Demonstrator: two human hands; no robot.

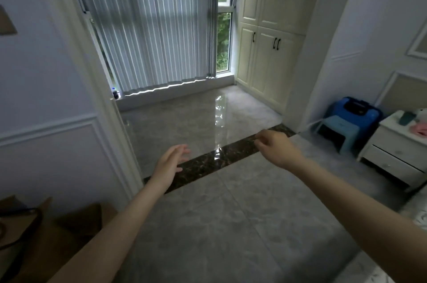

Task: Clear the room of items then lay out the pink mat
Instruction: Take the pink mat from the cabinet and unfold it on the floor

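Note:
Both my arms reach forward over a grey tiled floor [208, 225]. My left hand [171, 162] is open, its fingers straight and spread, holding nothing. My right hand [275, 146] hangs with loosely curled fingers and also holds nothing. Both hands hover above a dark marble threshold strip [203, 164] that leads into a small alcove with a glossy floor [191, 121]. No pink mat is in view.
Vertical blinds [150, 28] cover the alcove window, with a small bottle [115, 93] at their left foot. Cream cupboards [265, 40] line the right. A blue suitcase [355, 111], a light blue stool [339, 130] and a white nightstand [392, 153] stand right. Brown cardboard [57, 236] lies bottom left.

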